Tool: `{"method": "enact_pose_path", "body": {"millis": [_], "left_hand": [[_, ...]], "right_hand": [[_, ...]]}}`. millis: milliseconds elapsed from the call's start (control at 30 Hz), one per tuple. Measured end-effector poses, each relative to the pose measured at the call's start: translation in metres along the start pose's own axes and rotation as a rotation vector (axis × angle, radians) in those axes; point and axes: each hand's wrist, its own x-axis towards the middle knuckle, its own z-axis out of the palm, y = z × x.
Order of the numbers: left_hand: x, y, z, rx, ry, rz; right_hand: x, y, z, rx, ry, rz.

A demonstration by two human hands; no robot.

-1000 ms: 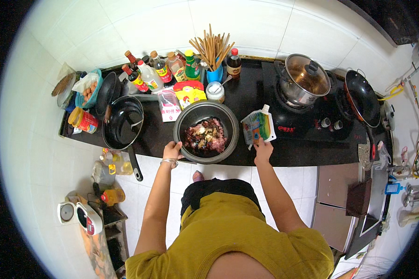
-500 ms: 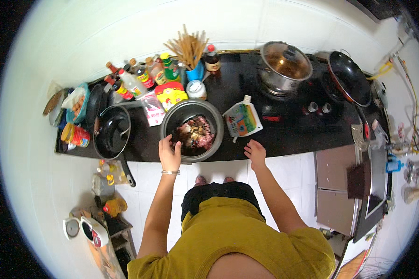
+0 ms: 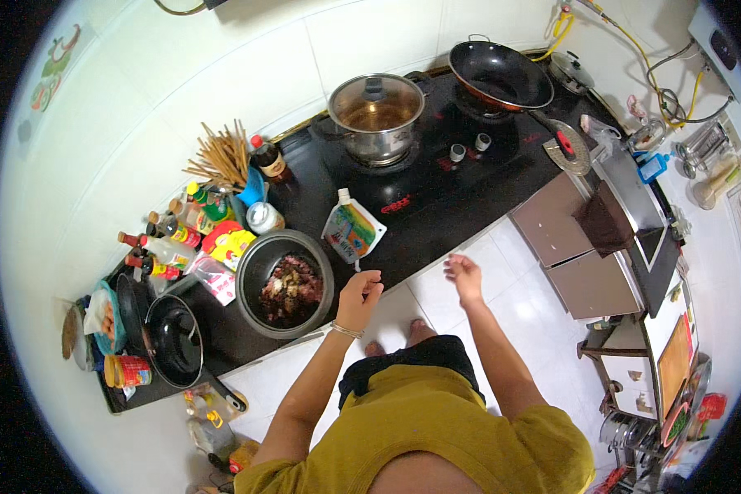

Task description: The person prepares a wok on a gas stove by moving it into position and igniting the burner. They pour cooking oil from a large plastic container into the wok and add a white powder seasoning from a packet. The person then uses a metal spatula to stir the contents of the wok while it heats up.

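Note:
My left hand (image 3: 360,298) hovers at the front edge of the black counter (image 3: 420,222), just right of a dark bowl (image 3: 285,282) holding chopped meat and other bits; its fingers are loosely curled and hold nothing. My right hand (image 3: 466,277) hangs in the air over the white floor tiles, past the counter's edge, fingers apart and empty. A colourful spouted pouch (image 3: 351,230) lies on the counter just beyond my left hand.
A lidded steel pot (image 3: 376,115) and a black wok (image 3: 500,74) sit on the stove. Sauce bottles (image 3: 173,239), a chopstick holder (image 3: 226,160) and a black pan (image 3: 173,346) crowd the counter's left end. Drawers (image 3: 576,247) stand to the right.
Both hands have drawn back from the counter: the left came away from the bowl's rim and the right let go of the pouch. The view has swung toward the stove.

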Motion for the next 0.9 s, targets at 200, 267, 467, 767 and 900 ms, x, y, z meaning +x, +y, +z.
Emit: {"method": "enact_pose_path", "body": {"millis": [200,267,467,767,900], "left_hand": [[0.02,0.015,0.049,-0.066,-0.089,-0.085],[0.035,0.021,0.075,-0.035,-0.059,-0.069],[0.085,0.022,0.187,0.021,0.038,-0.125],[0.113,0.061,0.296,0.003,-0.019,-0.133],[0.116,0.061,0.308,0.001,0.007,-0.161]], "right_hand": [[0.094,-0.149,-0.098,-0.231,0.541,-0.844],[0.144,-0.194,-0.134,-0.273,0.668,-0.873],[0.23,-0.306,-0.176,-0.28,0.046,-0.072],[0.268,-0.316,-0.17,-0.092,-0.598,0.167],[0.277,-0.311,-0.172,-0.021,-0.665,0.116]]}}
